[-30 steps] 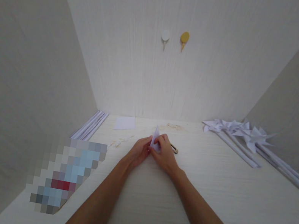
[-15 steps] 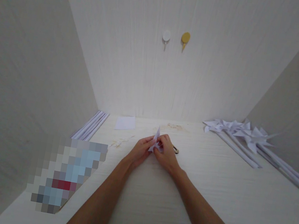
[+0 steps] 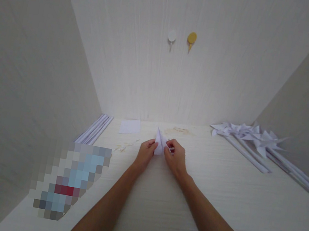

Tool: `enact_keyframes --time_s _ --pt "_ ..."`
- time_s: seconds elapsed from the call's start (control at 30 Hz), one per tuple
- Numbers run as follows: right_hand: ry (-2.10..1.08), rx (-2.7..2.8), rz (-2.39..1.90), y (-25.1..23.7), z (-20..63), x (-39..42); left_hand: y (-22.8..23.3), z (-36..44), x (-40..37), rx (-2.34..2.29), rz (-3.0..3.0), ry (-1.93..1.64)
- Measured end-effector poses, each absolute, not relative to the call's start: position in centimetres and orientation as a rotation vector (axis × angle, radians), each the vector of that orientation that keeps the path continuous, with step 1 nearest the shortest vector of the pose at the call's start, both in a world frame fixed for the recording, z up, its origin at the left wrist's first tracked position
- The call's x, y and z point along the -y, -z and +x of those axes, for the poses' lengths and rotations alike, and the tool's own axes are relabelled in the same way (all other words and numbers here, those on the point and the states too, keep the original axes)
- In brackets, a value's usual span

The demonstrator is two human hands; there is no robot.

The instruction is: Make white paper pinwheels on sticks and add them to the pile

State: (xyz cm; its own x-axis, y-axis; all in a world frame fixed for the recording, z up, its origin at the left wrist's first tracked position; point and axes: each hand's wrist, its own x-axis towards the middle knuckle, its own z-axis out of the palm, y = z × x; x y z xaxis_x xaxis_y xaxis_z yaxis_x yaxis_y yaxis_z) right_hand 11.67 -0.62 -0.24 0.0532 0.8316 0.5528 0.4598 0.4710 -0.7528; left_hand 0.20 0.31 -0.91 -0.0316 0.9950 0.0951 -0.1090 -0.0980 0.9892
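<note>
A folded piece of white paper (image 3: 159,145), pointed at the top, is held between my two hands above the table. My left hand (image 3: 145,154) pinches its left edge, thumb in front. On the right side, my right hand (image 3: 176,157) grips the other edge between thumb and fingers. A crease runs down the paper from its tip. Some of the paper is hidden behind my right fingers.
Rolled paper sticks (image 3: 94,129) lie at the left, beside a blurred-out object (image 3: 74,181). A flat white paper sheet (image 3: 130,126) rests near the back wall. Paper pinwheels (image 3: 245,132) on paper sticks lie at right. A white hook (image 3: 172,37) and yellow hook (image 3: 192,38) are on the wall.
The folded paper has been turned and spread, so more of its face shows. My hands have moved slightly apart. A small dark clip-like item beside my right hand is now hidden.
</note>
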Motion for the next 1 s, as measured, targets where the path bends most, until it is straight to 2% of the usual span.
enact_keyframes --time_s 0.43,0.63,1.0 --pt "-0.561 1.215 -1.104 0.4 12.3 0.1 -0.3 -0.4 0.0 -1.266 1.131 -1.698" --pt "-0.756 0.993 -0.975 0.1 12.4 -0.2 -0.7 -0.6 0.5 -1.262 1.078 -1.847" --pt "-0.887 0.804 -0.934 0.1 12.7 -0.5 -0.8 0.3 0.3 -0.906 0.711 -1.581"
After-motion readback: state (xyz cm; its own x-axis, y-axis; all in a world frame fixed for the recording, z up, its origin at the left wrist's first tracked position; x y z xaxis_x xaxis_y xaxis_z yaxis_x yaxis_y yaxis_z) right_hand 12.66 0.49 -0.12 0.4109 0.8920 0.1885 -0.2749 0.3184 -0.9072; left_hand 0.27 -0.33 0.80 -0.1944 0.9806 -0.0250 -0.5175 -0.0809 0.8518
